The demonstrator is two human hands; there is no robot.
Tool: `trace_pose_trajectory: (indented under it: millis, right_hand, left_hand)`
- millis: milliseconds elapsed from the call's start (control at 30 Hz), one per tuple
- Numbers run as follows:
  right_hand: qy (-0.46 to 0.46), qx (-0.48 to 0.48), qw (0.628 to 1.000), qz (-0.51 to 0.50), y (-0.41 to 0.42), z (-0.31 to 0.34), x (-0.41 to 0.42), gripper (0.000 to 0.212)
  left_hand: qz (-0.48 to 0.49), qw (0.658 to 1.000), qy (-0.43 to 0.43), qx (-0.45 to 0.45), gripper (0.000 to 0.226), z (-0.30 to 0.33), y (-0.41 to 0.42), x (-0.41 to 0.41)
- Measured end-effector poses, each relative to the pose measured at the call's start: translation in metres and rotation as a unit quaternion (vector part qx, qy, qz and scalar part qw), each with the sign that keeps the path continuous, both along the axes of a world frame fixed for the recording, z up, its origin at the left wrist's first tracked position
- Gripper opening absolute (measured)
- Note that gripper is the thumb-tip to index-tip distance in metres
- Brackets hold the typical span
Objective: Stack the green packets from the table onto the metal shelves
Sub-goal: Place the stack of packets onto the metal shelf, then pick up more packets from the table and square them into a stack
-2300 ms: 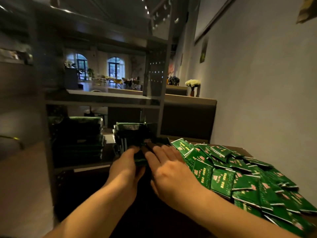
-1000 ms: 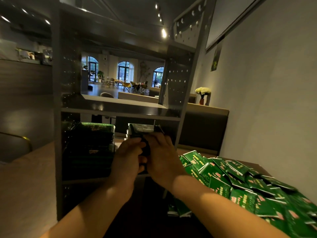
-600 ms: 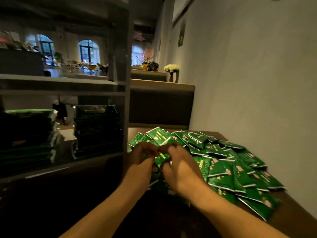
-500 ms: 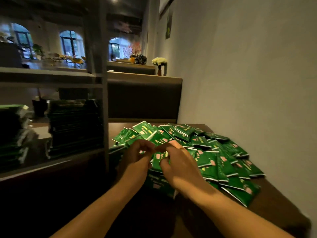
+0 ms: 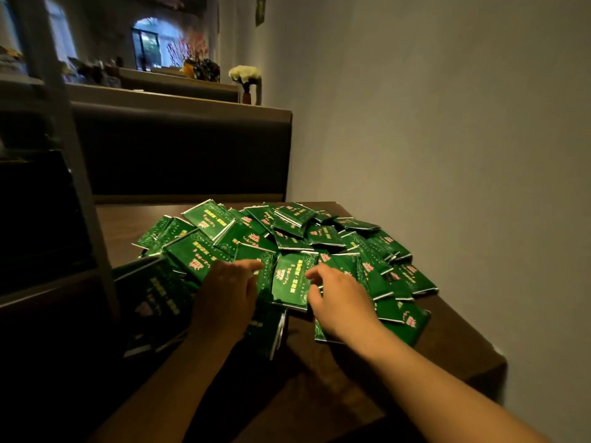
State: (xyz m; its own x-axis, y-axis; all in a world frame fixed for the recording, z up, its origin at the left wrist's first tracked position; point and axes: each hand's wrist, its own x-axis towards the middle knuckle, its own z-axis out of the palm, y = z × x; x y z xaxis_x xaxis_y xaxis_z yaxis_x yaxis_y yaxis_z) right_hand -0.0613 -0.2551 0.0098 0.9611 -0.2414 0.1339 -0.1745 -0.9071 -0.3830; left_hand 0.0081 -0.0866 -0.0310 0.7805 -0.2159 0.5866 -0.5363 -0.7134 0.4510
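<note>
Dark brown wooden table under both hands, dim light, top mostly buried under a loose pile of green packets with pink and yellow print. Pile spreads ahead of the hands and out to the right of the right hand; packets overlap at all angles, none neatly stacked. A few hang off the near-left side of the pile, below the left hand, in shadow.

Left hand lies palm down on the packets, fingers spread, reaching forward. Right hand just beside it, fingers curled on the edge of one packet lying between the two hands. Whether that packet is actually pinched, cannot tell. Hands are apart, not touching each other.

Grey plain wall runs close along the right of the right hand; table's right edge sits near it, narrow gap. Table's near-right corner is bare, behind the right wrist. Left of the left hand stands the slanted metal post of the shelves; shelf bays beyond it dark, contents unclear. Ahead of the pile a dark bench back with a wooden ledge, and a vase of white flowers on it. Arched window far back. Bare strip of tabletop between post and pile.
</note>
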Motion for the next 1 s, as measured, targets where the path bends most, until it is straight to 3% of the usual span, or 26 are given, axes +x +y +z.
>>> trace_pose_trajectory:
  millis: [100,200,267,433,600,833,933,1000]
  right_hand:
    - [-0.002,-0.027,1.000,-0.016,-0.002,-0.003,0.008,0.030]
    - [0.011,-0.038,0.999,-0.029,0.000,-0.007,0.016,0.035]
    - [0.023,-0.012,0.999,-0.032,0.002,-0.009,0.021,0.041]
    - [0.013,0.163,0.985,-0.050,0.003,-0.005,0.031,0.069]
    - [0.015,0.312,0.948,-0.064,0.009,-0.008,0.032,0.082]
    - [0.071,0.418,0.904,-0.056,0.014,-0.017,0.034,0.080]
    - [0.062,0.407,0.911,-0.032,0.013,-0.017,0.029,0.065]
    - [0.024,0.401,0.915,-0.025,0.012,-0.016,0.025,0.069]
  left_hand:
    - [0.025,0.999,0.015,0.046,0.033,-0.011,0.004,0.011]
    - [0.019,0.995,0.092,0.023,0.047,-0.018,0.001,0.010]
    - [0.019,0.997,0.079,0.015,0.050,-0.023,0.000,0.009]
    - [-0.022,0.995,0.062,-0.070,0.053,-0.017,-0.001,0.006]
    - [-0.064,0.981,0.088,-0.163,0.057,-0.018,-0.007,-0.005]
    - [-0.102,0.956,0.152,-0.228,0.057,-0.019,-0.010,-0.011]
    - [-0.083,0.959,0.153,-0.225,0.056,-0.015,-0.011,-0.013]
    - [-0.052,0.962,0.138,-0.232,0.053,-0.012,-0.011,-0.012]
